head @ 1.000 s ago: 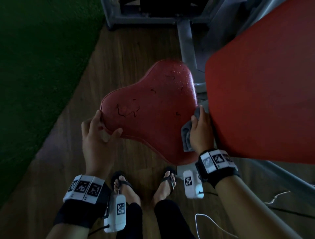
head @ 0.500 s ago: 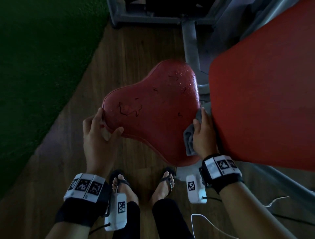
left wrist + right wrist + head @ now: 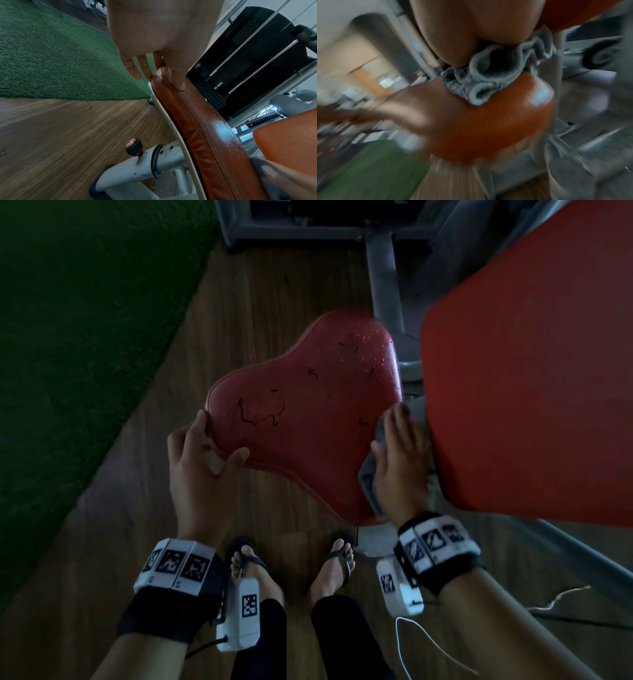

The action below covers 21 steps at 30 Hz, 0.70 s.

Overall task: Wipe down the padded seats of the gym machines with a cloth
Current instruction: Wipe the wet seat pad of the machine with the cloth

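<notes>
A dark red padded seat with cracks and droplets fills the middle of the head view. My left hand grips its left edge, thumb on top and fingers underneath; the left wrist view shows that hand on the seat rim. My right hand lies flat on a grey cloth at the seat's right edge, fingers straight. The right wrist view is blurred: the bunched cloth sits under the palm on the seat.
A large red back pad overhangs close on the right, almost touching my right hand. A grey frame post runs behind the seat, and an adjuster knob sits below it. Green turf lies left of the wooden floor.
My right hand has flattened and slid a little left with the cloth onto the seat's right edge. The left hand keeps its hold on the left edge.
</notes>
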### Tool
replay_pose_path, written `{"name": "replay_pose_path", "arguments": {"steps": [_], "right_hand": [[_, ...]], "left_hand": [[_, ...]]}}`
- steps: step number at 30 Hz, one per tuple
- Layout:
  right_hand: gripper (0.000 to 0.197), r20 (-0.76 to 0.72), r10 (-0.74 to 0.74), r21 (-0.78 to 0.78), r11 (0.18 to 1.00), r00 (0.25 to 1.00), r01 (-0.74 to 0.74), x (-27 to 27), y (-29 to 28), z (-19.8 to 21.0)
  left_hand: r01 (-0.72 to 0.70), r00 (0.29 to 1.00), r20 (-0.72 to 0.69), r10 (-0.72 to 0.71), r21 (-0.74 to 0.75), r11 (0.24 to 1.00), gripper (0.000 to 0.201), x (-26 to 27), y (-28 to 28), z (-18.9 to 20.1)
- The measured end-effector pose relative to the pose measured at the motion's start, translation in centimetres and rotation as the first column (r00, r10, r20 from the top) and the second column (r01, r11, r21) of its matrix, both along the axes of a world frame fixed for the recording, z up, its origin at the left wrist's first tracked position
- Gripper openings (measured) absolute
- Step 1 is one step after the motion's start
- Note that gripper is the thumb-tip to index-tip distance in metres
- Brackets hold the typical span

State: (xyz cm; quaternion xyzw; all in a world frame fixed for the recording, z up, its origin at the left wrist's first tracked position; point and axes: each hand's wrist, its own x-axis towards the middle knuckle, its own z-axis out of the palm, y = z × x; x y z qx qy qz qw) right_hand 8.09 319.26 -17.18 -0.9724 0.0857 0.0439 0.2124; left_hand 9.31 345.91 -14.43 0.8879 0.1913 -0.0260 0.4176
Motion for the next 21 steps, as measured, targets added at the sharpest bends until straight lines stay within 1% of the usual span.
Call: {"name": "replay_pose_path", "arguments": {"steps": [3, 5, 6, 9, 11, 14, 16, 18, 19, 21], "right_hand": [[0.052, 0.011, 0.146, -0.171, 0.975, 0.989, -0.142, -3.3, 2.1, 0.6], [0.051, -0.001, 0.195, -0.249, 0.950, 0.981, -0.189, -4.1, 2.7, 0.8], [0.050, -0.009, 0.207, -0.263, 0.944, 0.978, -0.202, -3.9, 2.7, 0.8], [0.048, -0.020, 0.212, -0.240, 0.948, 0.977, -0.210, -2.1, 2.6, 1.1], [0.049, -0.029, 0.185, -0.227, 0.956, 0.982, -0.186, -0.8, 2.7, 1.3], [0.050, -0.059, 0.142, -0.242, 0.958, 0.988, -0.152, -1.1, 3.1, 1.2], [0.053, -0.170, 0.201, -0.285, 0.927, 0.965, -0.243, -2.4, 3.3, 0.6], [0.060, -0.293, 0.274, -0.284, 0.890, 0.916, -0.357, -3.6, 3.3, 0.0], [0.060, -0.298, 0.281, -0.274, 0.890, 0.912, -0.364, -3.7, 3.1, -0.1], [0.057, -0.216, 0.260, -0.260, 0.914, 0.941, -0.312, -2.9, 3.1, 0.2]], "left_hand": [[-0.003, 1.000, -0.003, 0.003, 0.006, 1.000, 0.077, 0.0, 0.0, 0.2], [0.002, 1.000, 0.000, -0.002, 0.007, 1.000, 0.078, 0.0, 0.2, 0.2], [0.001, 1.000, 0.002, -0.001, 0.006, 1.000, 0.078, 0.0, 0.2, 0.2], [-0.001, 1.000, 0.004, 0.001, 0.001, 1.000, 0.078, 0.0, 0.3, 0.1], [0.003, 1.000, 0.007, -0.003, -0.003, 1.000, 0.078, 0.0, 0.3, 0.1], [0.004, 1.000, 0.009, -0.004, -0.005, 1.000, 0.078, 0.0, 0.3, 0.0], [0.006, 1.000, -0.001, -0.006, 0.003, 1.000, 0.078, 0.0, 0.3, 0.0], [0.007, 1.000, -0.010, -0.007, 0.008, 1.000, 0.078, 0.0, 0.3, 0.0], [0.006, 1.000, -0.012, -0.006, 0.006, 1.000, 0.079, 0.0, 0.4, 0.0], [0.008, 1.000, -0.011, -0.008, 0.006, 1.000, 0.079, 0.1, 0.4, 0.1]]}}
